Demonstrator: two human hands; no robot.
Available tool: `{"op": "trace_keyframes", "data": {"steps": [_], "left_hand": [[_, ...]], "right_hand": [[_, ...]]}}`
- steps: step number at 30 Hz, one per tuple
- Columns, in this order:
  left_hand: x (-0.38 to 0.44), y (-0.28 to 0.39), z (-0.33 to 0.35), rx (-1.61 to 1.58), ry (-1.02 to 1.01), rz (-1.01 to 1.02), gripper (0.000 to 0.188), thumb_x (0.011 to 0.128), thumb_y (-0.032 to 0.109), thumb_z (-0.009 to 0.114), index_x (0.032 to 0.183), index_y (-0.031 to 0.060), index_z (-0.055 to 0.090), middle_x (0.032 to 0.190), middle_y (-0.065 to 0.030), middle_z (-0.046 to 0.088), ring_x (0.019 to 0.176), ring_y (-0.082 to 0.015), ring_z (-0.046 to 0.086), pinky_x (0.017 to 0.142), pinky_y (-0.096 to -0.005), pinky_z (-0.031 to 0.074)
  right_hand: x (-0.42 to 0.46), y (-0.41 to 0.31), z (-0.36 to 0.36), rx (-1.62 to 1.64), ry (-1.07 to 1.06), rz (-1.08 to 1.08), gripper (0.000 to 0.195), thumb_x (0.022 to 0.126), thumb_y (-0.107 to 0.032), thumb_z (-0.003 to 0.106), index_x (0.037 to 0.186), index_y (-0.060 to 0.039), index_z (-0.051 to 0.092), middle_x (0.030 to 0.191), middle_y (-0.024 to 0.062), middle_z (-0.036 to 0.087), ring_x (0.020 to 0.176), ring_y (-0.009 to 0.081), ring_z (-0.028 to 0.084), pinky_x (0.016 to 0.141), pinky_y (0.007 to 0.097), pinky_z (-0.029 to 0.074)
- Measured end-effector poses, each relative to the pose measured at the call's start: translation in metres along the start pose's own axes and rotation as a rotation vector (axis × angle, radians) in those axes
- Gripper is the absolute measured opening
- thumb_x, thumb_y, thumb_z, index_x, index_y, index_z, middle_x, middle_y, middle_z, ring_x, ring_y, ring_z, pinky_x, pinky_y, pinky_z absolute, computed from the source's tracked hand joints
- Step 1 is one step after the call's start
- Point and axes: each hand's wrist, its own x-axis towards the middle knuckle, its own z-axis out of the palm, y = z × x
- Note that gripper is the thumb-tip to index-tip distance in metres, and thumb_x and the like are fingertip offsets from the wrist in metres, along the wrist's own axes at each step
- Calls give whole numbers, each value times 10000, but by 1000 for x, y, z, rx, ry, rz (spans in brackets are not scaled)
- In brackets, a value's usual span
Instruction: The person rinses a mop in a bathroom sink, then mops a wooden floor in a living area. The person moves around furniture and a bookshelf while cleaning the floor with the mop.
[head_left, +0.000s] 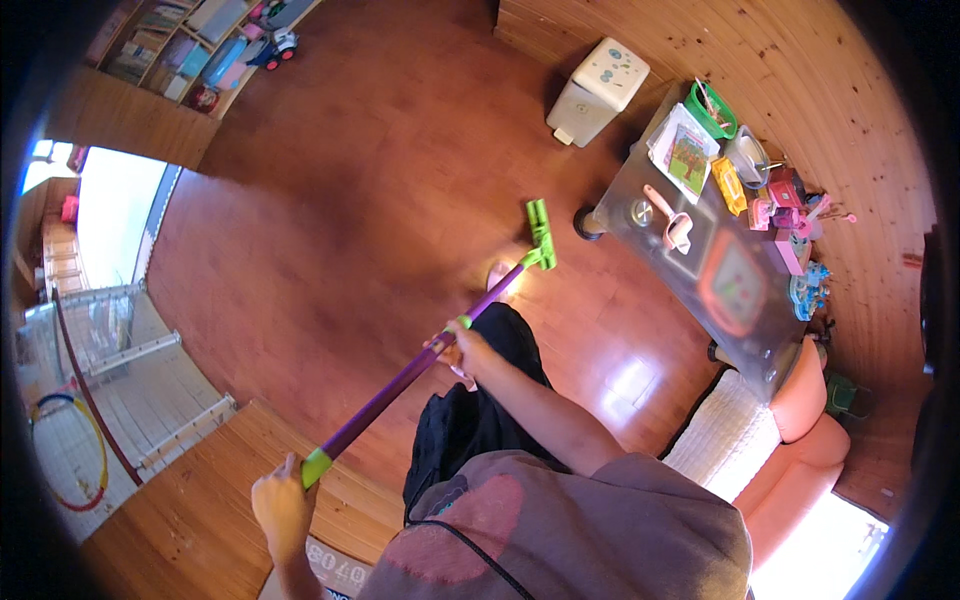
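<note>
A mop with a purple pole (394, 390) and a flat green plastic head (540, 234) slants across the view in front of me. My left hand (283, 501) is closed around the green end grip, index finger stretched along it. Farther down the pole, my right hand (463, 351) holds it beside a green collar. The head is over the reddish wood floor (360, 187); whether it touches the boards I cannot tell. One of my feet (498, 277) shows partly behind the pole.
A low dark table (652, 247) on the right bears a pink scoop (675, 225), books and several toys. A white pedal bin (600, 90) stands beyond it. An orange sofa (795, 457) is at lower right, a toy shelf (180, 45) at upper left, a hoop (101, 442) at left.
</note>
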Motion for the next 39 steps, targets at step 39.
{"op": "trace_keyframes", "data": {"steps": [39], "left_hand": [[390, 286, -234, 304, 109, 281, 221, 759, 219, 592, 846, 74, 450, 669, -88, 553, 606, -234, 594, 527, -312, 473]], "right_hand": [[66, -514, 58, 518, -151, -488, 245, 864, -289, 451, 803, -54, 415, 583, 99, 452, 538, 254, 507, 533, 395, 473]]}}
